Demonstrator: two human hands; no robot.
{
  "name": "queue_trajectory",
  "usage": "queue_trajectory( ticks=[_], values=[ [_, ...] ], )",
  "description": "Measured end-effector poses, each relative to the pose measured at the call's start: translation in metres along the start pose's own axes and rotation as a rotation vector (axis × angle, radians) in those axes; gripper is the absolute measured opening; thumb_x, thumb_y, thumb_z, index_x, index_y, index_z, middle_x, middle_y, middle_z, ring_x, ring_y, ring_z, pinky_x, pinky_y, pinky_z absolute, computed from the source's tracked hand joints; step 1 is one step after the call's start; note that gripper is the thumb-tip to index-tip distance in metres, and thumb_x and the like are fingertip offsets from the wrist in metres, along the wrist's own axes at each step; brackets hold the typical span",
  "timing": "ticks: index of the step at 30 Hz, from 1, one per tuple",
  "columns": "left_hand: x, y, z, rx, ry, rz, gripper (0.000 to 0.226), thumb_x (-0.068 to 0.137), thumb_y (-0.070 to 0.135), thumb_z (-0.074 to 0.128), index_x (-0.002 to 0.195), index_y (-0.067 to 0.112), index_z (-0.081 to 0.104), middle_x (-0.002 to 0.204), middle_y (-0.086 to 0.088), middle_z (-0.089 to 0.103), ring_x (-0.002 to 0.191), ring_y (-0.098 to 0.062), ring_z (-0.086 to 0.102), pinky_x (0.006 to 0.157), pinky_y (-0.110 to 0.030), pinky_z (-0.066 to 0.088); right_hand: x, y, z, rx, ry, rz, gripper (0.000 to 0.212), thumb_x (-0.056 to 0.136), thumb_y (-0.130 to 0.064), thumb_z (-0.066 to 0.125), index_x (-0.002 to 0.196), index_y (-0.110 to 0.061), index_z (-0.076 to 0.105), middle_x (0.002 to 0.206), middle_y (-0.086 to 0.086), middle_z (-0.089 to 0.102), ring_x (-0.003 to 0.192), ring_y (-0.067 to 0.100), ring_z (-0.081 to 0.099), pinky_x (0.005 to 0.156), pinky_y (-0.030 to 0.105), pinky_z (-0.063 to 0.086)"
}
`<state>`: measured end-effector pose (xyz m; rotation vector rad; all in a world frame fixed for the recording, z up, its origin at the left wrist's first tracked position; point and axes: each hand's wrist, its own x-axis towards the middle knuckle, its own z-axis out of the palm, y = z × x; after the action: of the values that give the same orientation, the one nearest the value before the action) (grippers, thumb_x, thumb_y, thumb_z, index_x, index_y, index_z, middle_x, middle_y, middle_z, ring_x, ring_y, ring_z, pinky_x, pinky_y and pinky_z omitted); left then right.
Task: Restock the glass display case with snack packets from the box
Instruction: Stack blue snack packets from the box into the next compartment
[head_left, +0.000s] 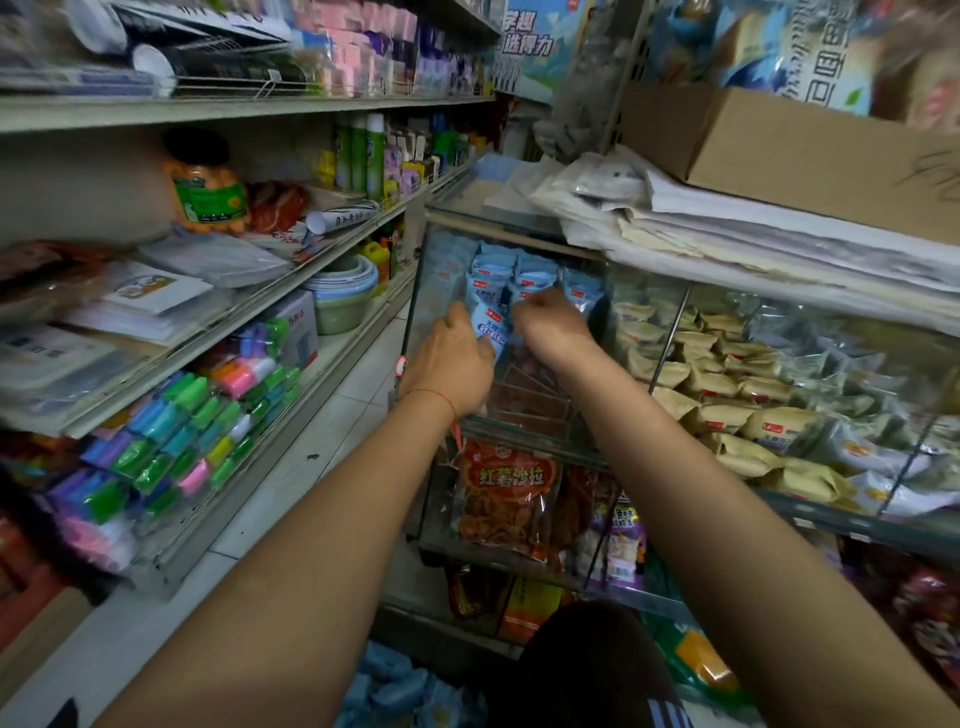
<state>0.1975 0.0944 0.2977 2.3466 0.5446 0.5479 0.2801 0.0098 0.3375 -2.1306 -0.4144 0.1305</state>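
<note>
Both hands reaching into clear glass display case (415, 332). Left hand (451, 364) gripping pale blue snack packet (485, 332), putting it by blue packets standing at back. Right hand (550, 325) curling among those packets; grip unclear. Next, probably: pushing packet upright, grabbing more from pile below.

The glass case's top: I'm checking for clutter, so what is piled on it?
On the glass case lie stacked papers and plastic bags, with a cardboard box on them. The glass beneath them is covered.
</note>
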Motion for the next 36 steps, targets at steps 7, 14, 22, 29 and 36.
queue_trajectory(
  ticks=[7,14,22,29,36],
  values=[
    [-0.005,0.002,-0.004,-0.101,-0.009,0.007,0.058,0.085,0.029,0.054,0.134,0.014,0.028,0.122,-0.017,0.057,0.103,-0.037,0.060,0.083,-0.051,0.051,-0.045,0.020,0.001,-0.110,-0.289,-0.328,0.060,0.085,0.004,0.046,0.137,-0.026,0.048,0.128,0.000,0.052,0.104,0.015,0.054,0.069,0.013,0.041],
    [-0.003,0.001,0.000,-0.027,0.017,0.045,0.061,0.092,0.033,0.055,0.141,0.014,0.024,0.128,-0.018,0.056,0.106,-0.036,0.060,0.079,-0.042,0.050,-0.039,0.028,0.004,-0.154,-0.245,-0.324,0.051,0.085,0.000,0.047,0.127,-0.027,0.057,0.126,0.004,0.058,0.113,0.023,0.057,0.079,0.023,0.041],
    [-0.001,-0.003,0.005,0.266,-0.068,0.045,0.023,0.091,0.028,0.048,0.095,0.009,0.061,0.103,-0.015,0.061,0.082,-0.028,0.054,0.064,-0.031,0.040,0.026,0.034,0.004,-0.508,0.158,0.038,0.048,0.093,-0.036,0.050,0.139,-0.031,0.038,0.144,0.022,0.029,0.130,0.039,0.033,0.105,0.044,0.033],
    [-0.001,-0.005,0.008,0.277,-0.042,0.080,0.029,0.091,0.027,0.045,0.100,0.007,0.064,0.104,-0.014,0.063,0.088,-0.031,0.059,0.065,-0.031,0.040,0.067,0.045,0.013,-0.467,0.245,0.196,0.061,0.082,-0.044,0.066,0.133,-0.022,0.042,0.141,0.023,0.029,0.129,0.037,0.030,0.107,0.044,0.029],
    [0.003,-0.002,0.006,0.301,-0.026,0.097,0.029,0.093,0.026,0.044,0.102,0.006,0.063,0.107,-0.017,0.062,0.091,-0.033,0.060,0.066,-0.032,0.042,0.093,0.056,0.022,-0.415,0.220,0.237,0.059,0.085,-0.048,0.061,0.135,-0.023,0.043,0.141,0.021,0.031,0.126,0.035,0.036,0.106,0.043,0.033]
  ],
)
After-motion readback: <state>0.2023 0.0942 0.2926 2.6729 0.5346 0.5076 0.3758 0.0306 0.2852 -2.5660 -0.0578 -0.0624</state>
